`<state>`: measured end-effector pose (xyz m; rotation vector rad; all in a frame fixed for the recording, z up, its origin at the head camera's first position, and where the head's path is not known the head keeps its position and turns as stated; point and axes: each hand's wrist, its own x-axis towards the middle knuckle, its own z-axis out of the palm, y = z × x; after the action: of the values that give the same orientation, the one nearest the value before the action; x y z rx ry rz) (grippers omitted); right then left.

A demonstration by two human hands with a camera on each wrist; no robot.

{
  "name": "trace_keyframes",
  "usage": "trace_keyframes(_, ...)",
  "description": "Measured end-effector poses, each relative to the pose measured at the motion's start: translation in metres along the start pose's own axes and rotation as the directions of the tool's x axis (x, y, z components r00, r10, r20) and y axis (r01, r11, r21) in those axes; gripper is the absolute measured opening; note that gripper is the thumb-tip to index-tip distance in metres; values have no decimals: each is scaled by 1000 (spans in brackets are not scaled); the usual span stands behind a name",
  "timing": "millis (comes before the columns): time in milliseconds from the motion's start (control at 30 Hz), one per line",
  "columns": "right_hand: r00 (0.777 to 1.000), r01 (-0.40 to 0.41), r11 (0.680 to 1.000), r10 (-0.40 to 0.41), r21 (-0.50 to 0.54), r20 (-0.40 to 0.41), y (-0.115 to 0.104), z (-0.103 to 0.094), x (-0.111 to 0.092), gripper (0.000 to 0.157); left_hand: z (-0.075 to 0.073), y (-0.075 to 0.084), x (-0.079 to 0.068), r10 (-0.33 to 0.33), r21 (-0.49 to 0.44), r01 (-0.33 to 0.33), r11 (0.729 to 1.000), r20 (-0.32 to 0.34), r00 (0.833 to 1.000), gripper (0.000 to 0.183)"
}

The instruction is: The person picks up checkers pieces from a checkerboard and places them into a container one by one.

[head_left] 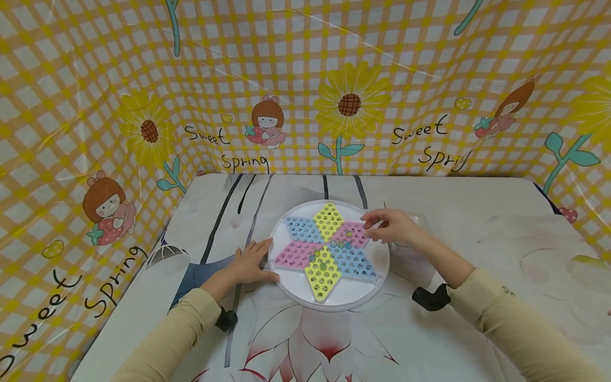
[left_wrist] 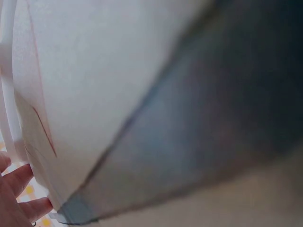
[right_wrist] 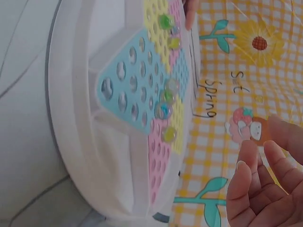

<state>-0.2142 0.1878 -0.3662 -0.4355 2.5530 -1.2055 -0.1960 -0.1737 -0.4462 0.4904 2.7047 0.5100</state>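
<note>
A round white Chinese checkers board lies on the table, its star marked in yellow, blue and pink points full of holes. Several glass marbles sit in the holes, mostly around the middle; a yellow-green marble stands on the right pink point. My left hand rests at the board's left rim, fingers spread and thumb touching the edge. Over the right pink point hovers my right hand, its fingers loosely bent. In the right wrist view, nothing shows between the fingertips.
The table cover carries dark lines and a red-edged flower print. A yellow checked cloth hangs behind and at the sides. Something see-through lies behind my right hand. Black wrist mounts sit by both sleeves.
</note>
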Motion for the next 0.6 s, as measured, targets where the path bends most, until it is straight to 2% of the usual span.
trace_keyframes(267,997,36,999,-36,5,66,-11,25,11,40,0,-1,1,-3,5,3,1000,2,1000,99)
trace_keyframes(600,990,77,997,-78,14,114,-11,56,22,33,-1,-1,0,3,-1,-3,1000,0,1000,99)
